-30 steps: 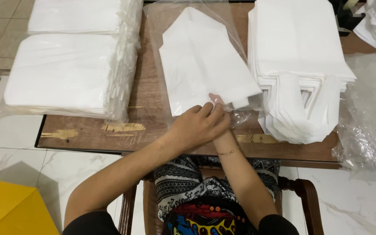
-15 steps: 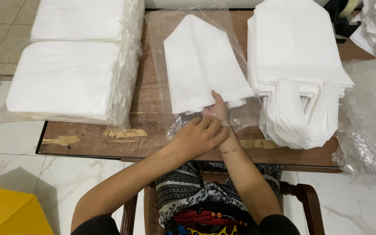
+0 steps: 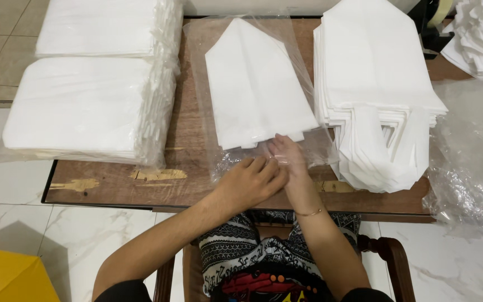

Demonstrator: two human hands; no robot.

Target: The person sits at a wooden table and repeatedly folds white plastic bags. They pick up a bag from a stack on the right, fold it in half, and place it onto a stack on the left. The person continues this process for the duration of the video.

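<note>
Centre of frame: folded white bag (image 3: 255, 89) lies inside a clear plastic sleeve (image 3: 222, 159) on the wooden table (image 3: 113, 187). Left hand (image 3: 250, 182) curled, fingers pinching the sleeve's open edge. Right hand (image 3: 287, 156) flat, fingers together, pressing the sleeve just below the bag. Right of centre: stack of loose white bags (image 3: 375, 95). Upper left: wrapped bundles (image 3: 79, 106).
</note>
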